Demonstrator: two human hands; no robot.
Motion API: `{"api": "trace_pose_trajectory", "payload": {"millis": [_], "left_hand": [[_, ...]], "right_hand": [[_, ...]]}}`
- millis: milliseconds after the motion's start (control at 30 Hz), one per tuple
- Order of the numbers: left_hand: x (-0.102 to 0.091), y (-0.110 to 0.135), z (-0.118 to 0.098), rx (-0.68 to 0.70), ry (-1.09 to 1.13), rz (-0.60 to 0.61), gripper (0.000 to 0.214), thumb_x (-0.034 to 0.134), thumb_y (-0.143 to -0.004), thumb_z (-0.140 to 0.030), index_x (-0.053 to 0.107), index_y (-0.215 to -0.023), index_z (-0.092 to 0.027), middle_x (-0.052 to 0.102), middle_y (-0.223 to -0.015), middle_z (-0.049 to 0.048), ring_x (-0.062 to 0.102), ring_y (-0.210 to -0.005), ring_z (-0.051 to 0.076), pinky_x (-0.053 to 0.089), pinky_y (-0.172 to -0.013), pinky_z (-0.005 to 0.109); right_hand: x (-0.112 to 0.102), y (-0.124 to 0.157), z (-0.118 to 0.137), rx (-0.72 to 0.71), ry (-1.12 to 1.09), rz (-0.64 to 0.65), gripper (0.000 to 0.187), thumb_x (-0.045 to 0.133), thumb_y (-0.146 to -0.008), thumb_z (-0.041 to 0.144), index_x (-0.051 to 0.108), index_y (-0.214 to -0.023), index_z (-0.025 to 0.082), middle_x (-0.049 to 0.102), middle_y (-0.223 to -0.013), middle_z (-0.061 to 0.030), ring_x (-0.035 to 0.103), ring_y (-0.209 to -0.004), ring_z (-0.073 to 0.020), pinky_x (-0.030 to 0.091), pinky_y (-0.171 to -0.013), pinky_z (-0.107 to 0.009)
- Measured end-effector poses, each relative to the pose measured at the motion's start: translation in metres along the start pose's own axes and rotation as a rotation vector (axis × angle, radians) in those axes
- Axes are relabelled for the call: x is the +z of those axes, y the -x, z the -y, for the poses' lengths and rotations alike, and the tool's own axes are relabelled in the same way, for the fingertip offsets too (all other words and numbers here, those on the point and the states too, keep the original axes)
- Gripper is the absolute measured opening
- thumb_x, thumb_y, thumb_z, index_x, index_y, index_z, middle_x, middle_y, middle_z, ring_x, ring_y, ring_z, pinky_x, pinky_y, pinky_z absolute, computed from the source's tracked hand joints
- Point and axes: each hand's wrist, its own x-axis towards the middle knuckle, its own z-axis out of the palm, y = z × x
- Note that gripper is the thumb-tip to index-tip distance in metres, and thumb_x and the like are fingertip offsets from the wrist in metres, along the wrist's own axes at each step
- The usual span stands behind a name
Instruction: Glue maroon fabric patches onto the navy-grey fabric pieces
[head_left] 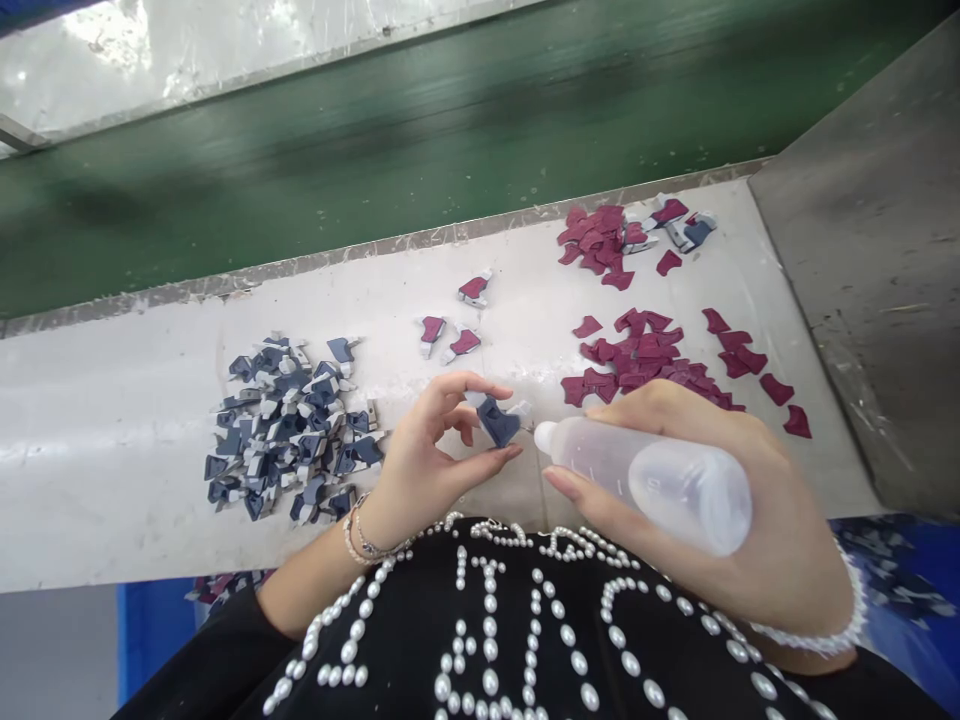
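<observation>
Pinching a small moulded piece of dark blue and light grey [499,422], my left hand [420,455] has its thumb and fingertips closed on the piece's opposite edges. My right hand [780,520] is wrapped around a translucent plastic squeeze bottle with a rounded white tip [652,480], thumb and fingers clamped along its sides. The tip points toward 9 o'clock and sits just beside the piece; I cannot tell whether the two touch.

Taking the piece I hold as the dial's centre, a dense heap of dark blue-and-grey parts [289,430] lies at 9 o'clock on the white worktop [97,450]. At 11 o'clock, three light-grey parts with maroon faces [465,343] lie near one another. Flat, angular maroon plates [652,365] spread out at 2 o'clock. Farther off, at 1 o'clock, sits a second maroon cluster [596,238], with a few grey parts [694,232] on its 3 o'clock side. Beyond the worktop, toward 12 o'clock, runs a long green strip [420,170].
</observation>
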Motion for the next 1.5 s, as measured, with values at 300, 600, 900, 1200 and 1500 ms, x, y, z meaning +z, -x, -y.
{"api": "trace_pose_trajectory", "payload": {"millis": [300,600,900,1200,1500], "left_hand": [[-0.001,0.002,-0.001,0.0,0.009,0.007,0.045,0.078,-0.078,-0.018,0.055,-0.116,-0.025,0.063,-0.116,0.006,0.063,-0.094,0.018,0.047,-0.064,0.027],[-0.001,0.001,-0.002,0.002,0.006,0.0,0.045,0.079,-0.078,-0.018,0.055,-0.116,-0.025,0.063,-0.116,0.0062,0.064,-0.101,0.02,0.048,-0.065,0.026],[-0.001,0.0,-0.001,0.01,0.011,0.007,0.045,0.079,-0.077,-0.019,0.054,-0.114,-0.025,0.064,-0.115,0.0062,0.065,-0.087,0.016,0.051,-0.065,0.026],[-0.018,-0.001,0.008,-0.092,0.127,-0.107,0.05,0.086,-0.068,-0.018,0.047,-0.099,-0.023,0.067,-0.105,0.0039,0.069,-0.07,0.012,0.061,-0.062,0.025],[-0.03,-0.006,0.024,-0.079,-0.059,-0.162,0.047,0.087,-0.066,-0.022,0.061,-0.106,-0.022,0.064,-0.105,0.003,0.063,-0.065,0.008,0.056,-0.058,0.02]], "right_hand": [[-0.003,-0.003,0.001,-0.014,0.029,-0.019,0.025,0.073,-0.081,0.037,0.051,-0.086,0.027,0.058,-0.062,0.0092,0.057,-0.043,-0.0091,0.044,-0.036,-0.022],[-0.004,-0.002,0.002,0.005,0.011,0.003,0.023,0.072,-0.083,0.036,0.051,-0.086,0.028,0.059,-0.062,0.0085,0.058,-0.045,-0.0096,0.045,-0.037,-0.022],[-0.003,-0.003,0.003,0.023,-0.02,-0.022,0.026,0.075,-0.08,0.04,0.052,-0.089,0.03,0.062,-0.069,0.0061,0.061,-0.05,-0.0137,0.049,-0.038,-0.025],[-0.014,0.011,-0.04,0.049,-0.282,0.119,0.045,0.076,-0.079,0.027,0.058,-0.118,0.039,0.066,-0.111,0.0015,0.068,-0.1,-0.0207,0.06,-0.084,-0.03],[0.051,0.017,-0.065,0.126,-0.221,0.442,0.04,0.067,-0.085,0.022,0.06,-0.123,0.031,0.065,-0.111,-0.0043,0.067,-0.103,-0.0205,0.057,-0.091,-0.039]]}}
